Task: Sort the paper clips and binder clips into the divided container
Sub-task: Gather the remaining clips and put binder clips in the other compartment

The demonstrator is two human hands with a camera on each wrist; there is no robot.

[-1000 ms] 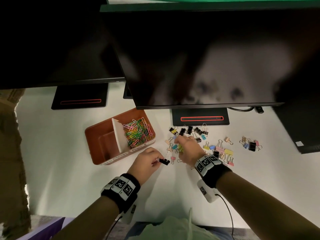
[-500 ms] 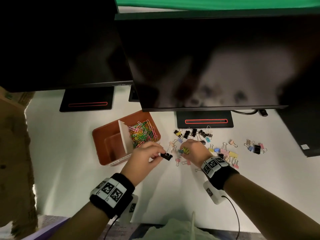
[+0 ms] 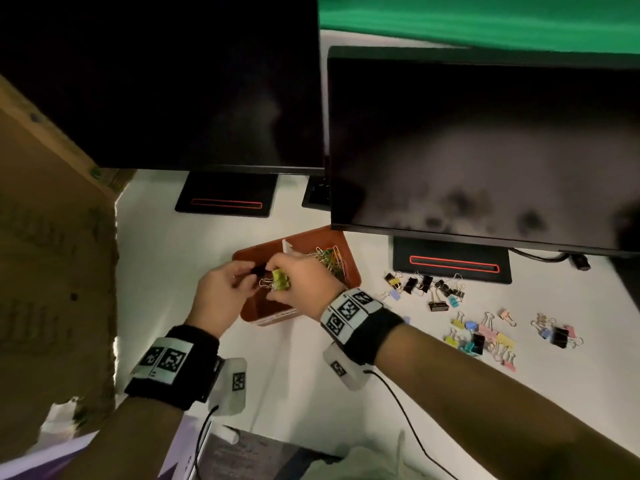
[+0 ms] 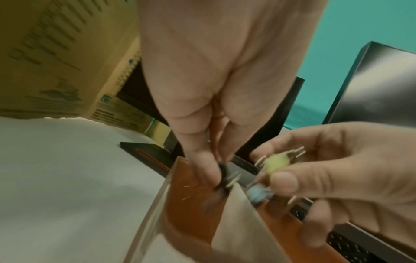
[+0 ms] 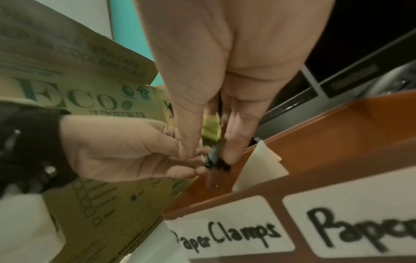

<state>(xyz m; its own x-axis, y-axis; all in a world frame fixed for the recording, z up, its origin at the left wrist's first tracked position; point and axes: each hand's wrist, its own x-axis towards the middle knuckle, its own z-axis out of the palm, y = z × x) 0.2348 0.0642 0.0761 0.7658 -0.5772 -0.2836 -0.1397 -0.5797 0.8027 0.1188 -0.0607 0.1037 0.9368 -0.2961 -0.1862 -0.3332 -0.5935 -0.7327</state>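
An orange divided container (image 3: 350, 271) sits on the white desk, with a white divider (image 3: 286, 244) and coloured paper clips (image 3: 330, 259) in its right compartment. My left hand (image 3: 254, 273) pinches a black binder clip (image 3: 259, 270) over the left compartment, which is labelled "Paper Clamps" (image 5: 225, 231). Close beside it, my right hand (image 3: 277, 275) grips a yellow-green binder clip (image 3: 280, 280); the left wrist view also shows a blue binder clip (image 4: 256, 194) under its fingers. Loose binder clips (image 3: 427, 289) lie on the desk to the right, with more clips (image 3: 481, 336) nearer me.
Two dark monitors stand behind, their stand bases (image 3: 225, 199) (image 3: 453, 261) on the desk. A cardboard box (image 3: 52, 237) rises at the left. A small group of clips (image 3: 557, 332) lies at the far right. A cable (image 3: 408, 420) trails from my right wrist.
Both hands have moved left from the clip pile to above the container's left compartment, the left carrying the black clip, the right the yellow-green one.
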